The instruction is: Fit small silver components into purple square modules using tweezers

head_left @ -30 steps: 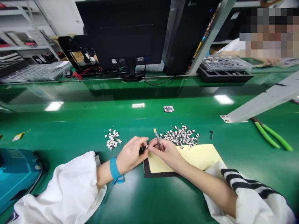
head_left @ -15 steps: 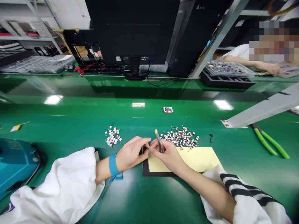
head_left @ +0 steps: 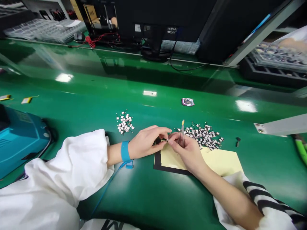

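Note:
My left hand (head_left: 146, 142), with a blue strap (head_left: 125, 151) round its wrist, pinches a small component (head_left: 167, 140) between thumb and fingertips; its details are too small to make out. Closed round a slim metal tool with a yellow end, which looks like tweezers (head_left: 182, 130), my right hand (head_left: 190, 155) meets the left at the fingertips. Under both hands lies a pale yellow sheet (head_left: 223, 161) on a black one (head_left: 171, 169). A large pile of small white-and-black components (head_left: 205, 135) lies just beyond my right hand, and a smaller pile (head_left: 124, 123) beyond my left.
A teal machine (head_left: 26, 137) stands at left, near a small yellow battery (head_left: 27, 100). Farther back are a pink-rimmed part (head_left: 187, 102) and a monitor stand (head_left: 155, 52). A white metal brace (head_left: 283, 124) and green-handled pliers (head_left: 301, 148) are at right.
The view has tipped downward and swung, so the bench things sit higher and mostly farther right. My hands stay together at the fingertips, and the tool stands more upright.

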